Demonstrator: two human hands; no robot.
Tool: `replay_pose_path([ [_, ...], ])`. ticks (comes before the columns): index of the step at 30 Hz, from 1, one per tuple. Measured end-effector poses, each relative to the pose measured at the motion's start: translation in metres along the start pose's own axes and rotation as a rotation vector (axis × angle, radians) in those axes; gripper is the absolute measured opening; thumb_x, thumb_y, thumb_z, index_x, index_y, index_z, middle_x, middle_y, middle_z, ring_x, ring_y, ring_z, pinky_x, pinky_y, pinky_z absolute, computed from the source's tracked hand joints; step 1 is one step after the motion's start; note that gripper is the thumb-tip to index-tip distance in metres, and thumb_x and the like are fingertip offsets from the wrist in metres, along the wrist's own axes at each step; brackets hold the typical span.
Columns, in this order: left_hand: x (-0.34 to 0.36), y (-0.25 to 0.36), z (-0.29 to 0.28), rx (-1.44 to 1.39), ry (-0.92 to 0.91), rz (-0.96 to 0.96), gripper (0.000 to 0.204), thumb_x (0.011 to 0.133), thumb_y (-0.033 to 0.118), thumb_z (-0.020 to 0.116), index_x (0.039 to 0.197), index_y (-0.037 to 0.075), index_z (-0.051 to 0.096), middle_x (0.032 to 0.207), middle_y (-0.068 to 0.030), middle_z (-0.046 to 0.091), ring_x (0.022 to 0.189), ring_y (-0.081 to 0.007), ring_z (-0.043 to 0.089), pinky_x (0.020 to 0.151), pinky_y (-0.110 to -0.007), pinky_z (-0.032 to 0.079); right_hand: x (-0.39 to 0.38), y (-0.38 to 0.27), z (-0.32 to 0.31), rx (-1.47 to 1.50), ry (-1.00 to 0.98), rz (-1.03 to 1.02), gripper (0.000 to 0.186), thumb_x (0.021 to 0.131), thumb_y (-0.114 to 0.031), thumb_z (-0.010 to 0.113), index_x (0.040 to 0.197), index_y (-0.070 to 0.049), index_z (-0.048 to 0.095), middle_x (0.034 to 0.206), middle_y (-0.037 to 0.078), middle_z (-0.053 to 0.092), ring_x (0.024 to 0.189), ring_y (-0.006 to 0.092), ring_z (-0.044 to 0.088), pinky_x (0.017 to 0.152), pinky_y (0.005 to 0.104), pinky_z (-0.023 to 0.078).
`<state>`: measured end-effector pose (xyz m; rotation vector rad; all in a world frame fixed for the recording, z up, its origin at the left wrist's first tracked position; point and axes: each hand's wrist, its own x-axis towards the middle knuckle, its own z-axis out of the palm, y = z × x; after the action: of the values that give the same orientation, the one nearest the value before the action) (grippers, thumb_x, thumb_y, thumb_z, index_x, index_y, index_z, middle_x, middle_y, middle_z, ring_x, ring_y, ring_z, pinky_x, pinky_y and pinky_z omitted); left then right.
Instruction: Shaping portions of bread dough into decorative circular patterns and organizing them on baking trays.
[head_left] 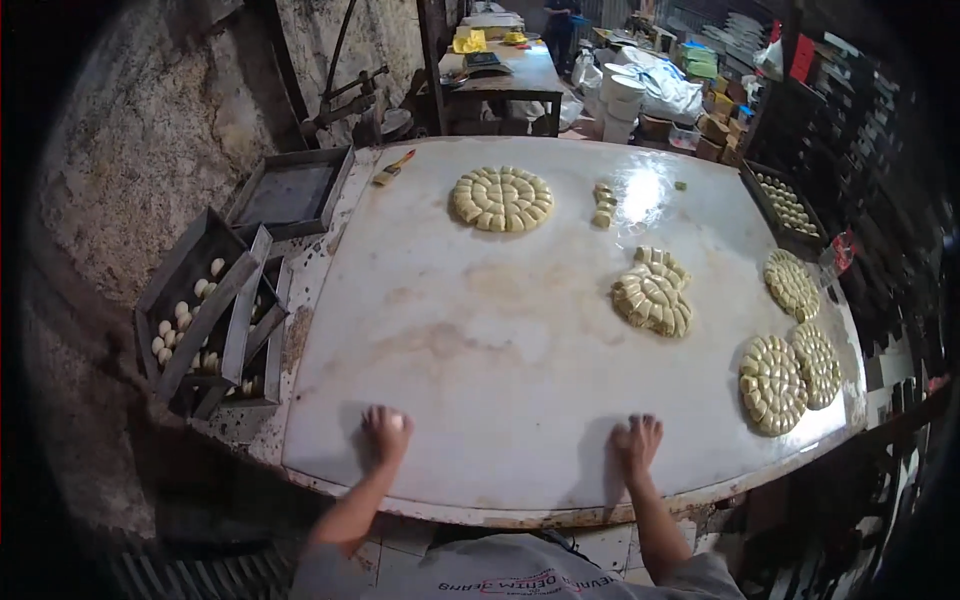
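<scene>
Low over the near left of the white table [470,400], my left hand [385,438] has its fingers curled around a small pale dough ball [397,421], which shows only in part. My right hand [637,445] is farther right near the front edge, fingers apart, with nothing visible in it. Beyond it lies an irregular group of cut dough pieces [654,292] pressed together. A round of pale green dough pieces [502,198] sits at the far middle. Three more rounds lie along the right edge, the nearest dough round [773,385] beside another.
Metal trays stand at the left, one tray [180,325] with several dough balls and one flat tray [290,192] behind it. A brush [394,168] lies near the far left corner. A dark tray [785,205] of dough pieces sits at the far right. A person [562,22] stands in the background.
</scene>
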<state>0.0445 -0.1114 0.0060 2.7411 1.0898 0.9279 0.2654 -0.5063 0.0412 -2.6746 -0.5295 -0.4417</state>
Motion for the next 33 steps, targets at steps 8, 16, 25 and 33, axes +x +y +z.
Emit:
replay_pose_path([
  [8, 0.001, 0.064, 0.053, -0.148, 0.009, 0.010, 0.004, 0.066, 0.009, 0.059, 0.065, 0.007, 0.056, 0.075, -0.0121, 0.056, 0.077, -0.0330, 0.053, 0.068, -0.044, 0.042, 0.025, -0.063, 0.068, 0.206, 0.011, -0.025, 0.012, 0.070, -0.014, 0.062, 0.076, -0.005, 0.058, 0.085, 0.013, 0.056, 0.088, 0.0325, 0.049, 0.082, 0.0420, 0.038],
  [16, 0.016, -0.082, -0.025, -0.016, 0.194, -0.127, 0.010, 0.070, 0.008, 0.061, 0.071, 0.005, 0.051, 0.074, -0.0135, 0.051, 0.073, -0.0355, 0.049, 0.065, -0.044, 0.039, 0.004, 0.046, 0.051, -0.141, 0.151, -0.125, 0.016, 0.079, -0.016, 0.054, 0.086, -0.001, 0.053, 0.091, 0.012, 0.054, 0.093, 0.0292, 0.049, 0.081, 0.0430, 0.038],
  [25, 0.085, -0.133, -0.117, -0.912, -1.596, 0.074, 0.035, 0.072, 0.019, 0.068, 0.103, 0.005, 0.060, 0.103, -0.0104, 0.059, 0.099, -0.0229, 0.055, 0.084, -0.035, 0.044, -0.006, -0.071, 0.058, -0.359, -0.139, 0.153, 0.019, 0.073, -0.018, 0.056, 0.086, -0.004, 0.060, 0.094, 0.009, 0.054, 0.100, 0.0265, 0.046, 0.080, 0.0420, 0.037],
  [33, 0.316, -0.350, -0.342, -0.711, -0.007, 0.138, 0.025, 0.074, 0.006, 0.066, 0.098, 0.004, 0.059, 0.090, -0.0010, 0.060, 0.082, -0.0106, 0.056, 0.074, -0.028, 0.047, -0.014, -0.198, 0.046, 1.160, -0.457, 0.564, 0.029, 0.087, -0.027, 0.054, 0.103, -0.003, 0.056, 0.082, 0.003, 0.057, 0.075, 0.0123, 0.056, 0.064, 0.0239, 0.046],
])
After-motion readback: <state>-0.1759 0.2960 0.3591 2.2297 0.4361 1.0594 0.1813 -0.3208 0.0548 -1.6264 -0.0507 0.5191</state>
